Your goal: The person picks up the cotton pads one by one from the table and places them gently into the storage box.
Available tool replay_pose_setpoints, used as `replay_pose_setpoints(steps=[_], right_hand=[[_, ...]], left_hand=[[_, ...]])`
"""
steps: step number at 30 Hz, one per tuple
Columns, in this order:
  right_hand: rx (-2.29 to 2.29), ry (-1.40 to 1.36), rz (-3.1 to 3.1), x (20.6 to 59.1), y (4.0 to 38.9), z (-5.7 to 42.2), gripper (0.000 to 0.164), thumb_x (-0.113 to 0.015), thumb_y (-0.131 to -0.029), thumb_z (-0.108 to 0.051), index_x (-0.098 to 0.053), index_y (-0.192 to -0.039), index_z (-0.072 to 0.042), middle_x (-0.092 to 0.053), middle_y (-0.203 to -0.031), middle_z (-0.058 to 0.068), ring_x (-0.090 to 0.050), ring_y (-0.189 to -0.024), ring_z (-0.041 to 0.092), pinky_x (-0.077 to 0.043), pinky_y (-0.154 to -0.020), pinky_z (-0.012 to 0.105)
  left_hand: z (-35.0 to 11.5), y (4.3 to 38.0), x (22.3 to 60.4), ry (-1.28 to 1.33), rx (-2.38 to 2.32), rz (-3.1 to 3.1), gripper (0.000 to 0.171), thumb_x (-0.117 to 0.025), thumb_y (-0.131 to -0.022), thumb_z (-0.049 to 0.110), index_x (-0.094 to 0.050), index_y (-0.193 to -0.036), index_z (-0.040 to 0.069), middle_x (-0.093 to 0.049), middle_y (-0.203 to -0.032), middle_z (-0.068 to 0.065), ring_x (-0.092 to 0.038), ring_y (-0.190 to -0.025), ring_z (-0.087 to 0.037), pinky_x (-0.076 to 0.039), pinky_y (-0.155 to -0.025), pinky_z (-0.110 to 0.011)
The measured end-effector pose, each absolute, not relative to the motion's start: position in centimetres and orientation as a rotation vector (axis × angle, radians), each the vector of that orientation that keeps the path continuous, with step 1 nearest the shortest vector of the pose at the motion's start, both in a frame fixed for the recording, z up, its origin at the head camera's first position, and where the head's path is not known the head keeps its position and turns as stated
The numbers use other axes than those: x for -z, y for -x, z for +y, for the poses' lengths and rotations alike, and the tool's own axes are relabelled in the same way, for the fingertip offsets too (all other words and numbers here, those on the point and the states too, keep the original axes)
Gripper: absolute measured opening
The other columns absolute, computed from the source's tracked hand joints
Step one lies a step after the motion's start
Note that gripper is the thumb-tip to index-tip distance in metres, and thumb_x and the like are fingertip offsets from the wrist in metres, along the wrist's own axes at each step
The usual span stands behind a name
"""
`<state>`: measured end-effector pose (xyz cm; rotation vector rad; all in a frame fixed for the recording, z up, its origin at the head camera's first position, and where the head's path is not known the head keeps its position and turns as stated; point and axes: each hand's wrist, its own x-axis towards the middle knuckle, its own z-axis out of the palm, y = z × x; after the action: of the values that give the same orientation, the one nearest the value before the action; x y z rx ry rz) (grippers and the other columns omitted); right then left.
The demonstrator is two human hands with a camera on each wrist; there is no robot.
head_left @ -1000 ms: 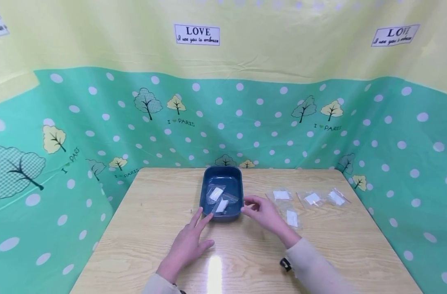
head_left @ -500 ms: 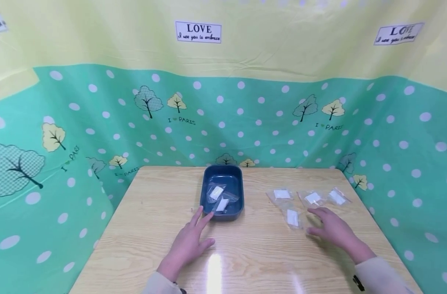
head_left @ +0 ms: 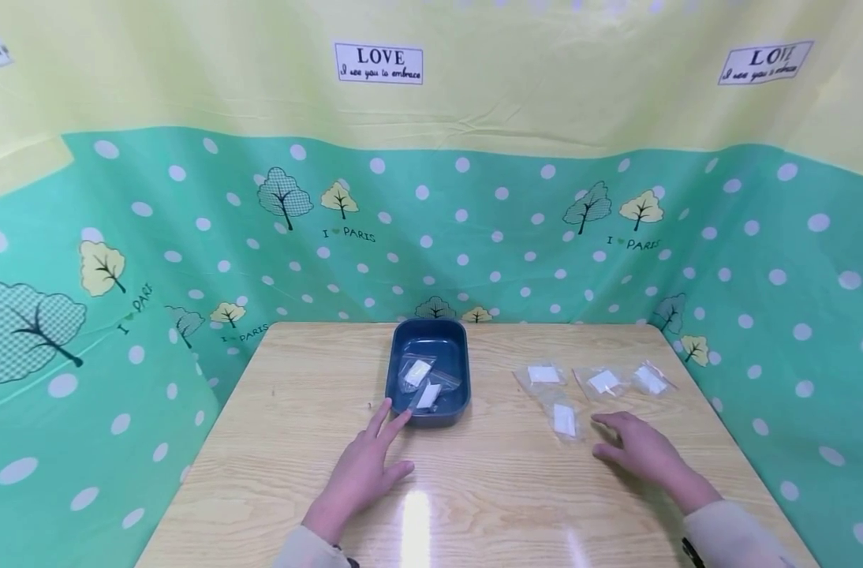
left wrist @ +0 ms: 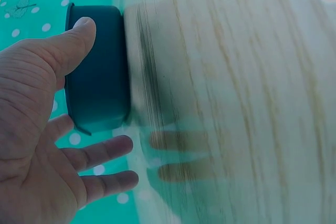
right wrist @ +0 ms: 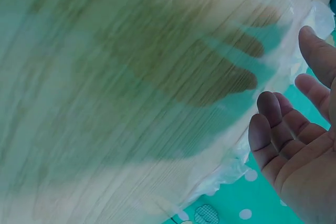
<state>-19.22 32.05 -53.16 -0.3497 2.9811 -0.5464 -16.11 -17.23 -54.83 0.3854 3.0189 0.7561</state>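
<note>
A dark blue rectangular bin point(head_left: 465, 347) stands toward the back of the table, with two clear zip bags point(head_left: 428, 397) holding white pieces inside it. My left hand point(head_left: 364, 465) lies at its near left corner, fingers spread and fingertips by the rim. In the left wrist view the thumb of that left hand point(left wrist: 39, 108) shows in front of the bin point(left wrist: 100, 72). To the right, my right hand point(head_left: 640, 450) hovers low over the table with relaxed fingers and nothing in them. Closest to it lies a clear bag with a white piece point(head_left: 564, 420).
Several more clear bags lie behind the right hand, among them one with a white piece point(head_left: 543, 375), a middle one point(head_left: 603, 383) and a far right one point(head_left: 650, 379). A polka-dot curtain point(head_left: 463, 237) encloses the wooden table point(head_left: 318, 371) at the back and sides.
My right hand has left the bin's right side and moved right to beside the loose bags, then shifted slightly toward me. The left hand has stayed at the bin.
</note>
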Motion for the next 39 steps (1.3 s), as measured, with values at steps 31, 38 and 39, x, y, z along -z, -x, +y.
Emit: replay_pose_setpoints(steps=[31,38,39], right_hand=[[0.583,0.429,2.976,54.4,21.3,27.7,0.046,-0.081,-0.096,-0.030,-0.072,-0.135,-0.009,-0.069,-0.138,0.022,-0.071,-0.117,0.039,-0.060,-0.100,0.060],[0.565,0.436,2.979,54.4,21.3,27.5,0.043,-0.081,-0.096,-0.029,-0.074,-0.132,-0.008,-0.070,-0.138,0.023,-0.070,-0.121,0.042,-0.058,-0.103,0.063],[0.564,0.437,2.980,54.4,21.2,27.5,0.043,-0.081,-0.096,-0.029,-0.074,-0.132,-0.008,-0.070,-0.138,0.023,-0.070,-0.121,0.043,-0.058,-0.103,0.063]], left_hand=[[-17.0,15.9,54.7,-0.371,-0.763,3.004,0.087,-0.082,-0.093,0.046,-0.039,-0.167,0.031,-0.018,-0.181,-0.011,-0.058,-0.134,-0.057,-0.052,-0.106,-0.074],[-17.1,15.9,54.7,-0.359,-0.768,3.008,0.087,-0.082,-0.093,0.046,-0.039,-0.167,0.032,-0.018,-0.181,-0.011,-0.058,-0.135,-0.057,-0.051,-0.107,-0.074],[-17.1,15.9,54.7,-0.358,-0.767,3.008,0.087,-0.082,-0.093,0.046,-0.039,-0.167,0.032,-0.018,-0.181,-0.011,-0.058,-0.135,-0.057,-0.051,-0.107,-0.074]])
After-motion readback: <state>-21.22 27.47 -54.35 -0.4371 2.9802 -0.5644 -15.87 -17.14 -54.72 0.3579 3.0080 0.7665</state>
